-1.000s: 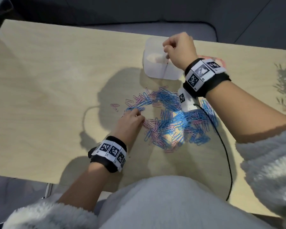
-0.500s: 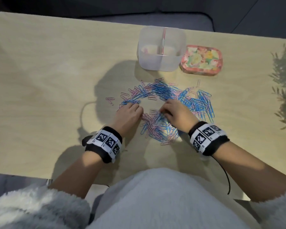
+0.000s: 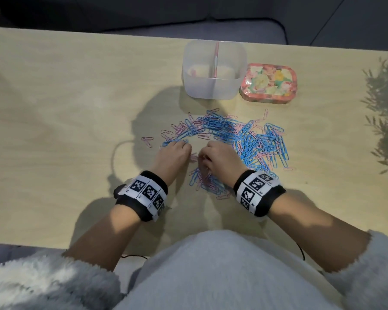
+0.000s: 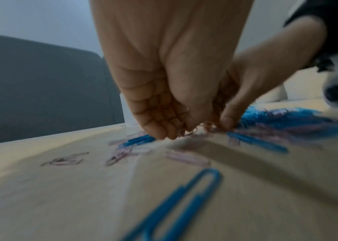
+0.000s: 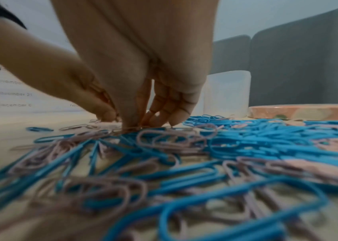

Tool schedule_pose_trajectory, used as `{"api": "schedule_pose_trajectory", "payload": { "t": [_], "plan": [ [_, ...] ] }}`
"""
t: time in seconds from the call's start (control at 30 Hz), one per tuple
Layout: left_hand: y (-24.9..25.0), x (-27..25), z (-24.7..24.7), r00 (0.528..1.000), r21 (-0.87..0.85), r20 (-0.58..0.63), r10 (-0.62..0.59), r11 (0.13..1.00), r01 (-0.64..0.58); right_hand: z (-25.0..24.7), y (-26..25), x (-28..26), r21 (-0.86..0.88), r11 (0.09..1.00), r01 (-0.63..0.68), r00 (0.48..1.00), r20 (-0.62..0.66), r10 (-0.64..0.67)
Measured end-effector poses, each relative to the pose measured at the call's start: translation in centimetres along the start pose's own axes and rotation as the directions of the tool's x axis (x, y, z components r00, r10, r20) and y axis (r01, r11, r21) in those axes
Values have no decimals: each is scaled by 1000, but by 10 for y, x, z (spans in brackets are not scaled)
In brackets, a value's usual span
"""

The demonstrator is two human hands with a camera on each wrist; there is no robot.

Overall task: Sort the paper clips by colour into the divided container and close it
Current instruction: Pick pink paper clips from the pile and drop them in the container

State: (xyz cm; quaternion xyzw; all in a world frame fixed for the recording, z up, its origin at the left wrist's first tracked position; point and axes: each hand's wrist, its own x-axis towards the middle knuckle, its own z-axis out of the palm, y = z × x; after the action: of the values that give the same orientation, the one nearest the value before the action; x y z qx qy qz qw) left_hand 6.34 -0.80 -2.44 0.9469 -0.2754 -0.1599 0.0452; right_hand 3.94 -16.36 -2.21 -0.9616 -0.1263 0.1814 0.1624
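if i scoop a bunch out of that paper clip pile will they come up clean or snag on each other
Probably snag: the paper clips lie crossed and overlapping, pink through blue, so loops likely hook neighbours. They look like thin coated wire, so likely light and stiff, sliding easily on the smooth table. The right hand pinches at a few, likely the cleaner way.

Blue and pink paper clips (image 3: 233, 139) heaped mixed on table; translucent divided container (image 3: 213, 90) open behind; floral lid (image 3: 269, 82) beside.

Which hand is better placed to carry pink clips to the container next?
Probably the right hand. It is already pinching at pink clips in the pile, and the divided container stands beyond it, slightly to its side. The left hand lies further left.
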Motion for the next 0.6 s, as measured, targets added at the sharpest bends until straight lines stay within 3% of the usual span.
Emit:
{"api": "schedule_pose_trajectory", "payload": {
  "t": [0.2,0.37,0.47,0.6],
  "plan": [
    [-1,33,-63,968,-201,-250,9,978,-61,1,10,-8,120,993,-21,1000,-8,23],
    [-4,89,-118,902,-181,-425,-80,983,1,-1,13,-11,119,993,-24,999,-44,30],
    [-11,121,-121,904,-148,-403,-141,985,87,-4,14,-13,39,999,-15,999,-38,16],
    [-20,141,-119,957,-156,-217,-194,974,162,-9,18,-15,124,992,6,996,-87,5]
  ]
}}
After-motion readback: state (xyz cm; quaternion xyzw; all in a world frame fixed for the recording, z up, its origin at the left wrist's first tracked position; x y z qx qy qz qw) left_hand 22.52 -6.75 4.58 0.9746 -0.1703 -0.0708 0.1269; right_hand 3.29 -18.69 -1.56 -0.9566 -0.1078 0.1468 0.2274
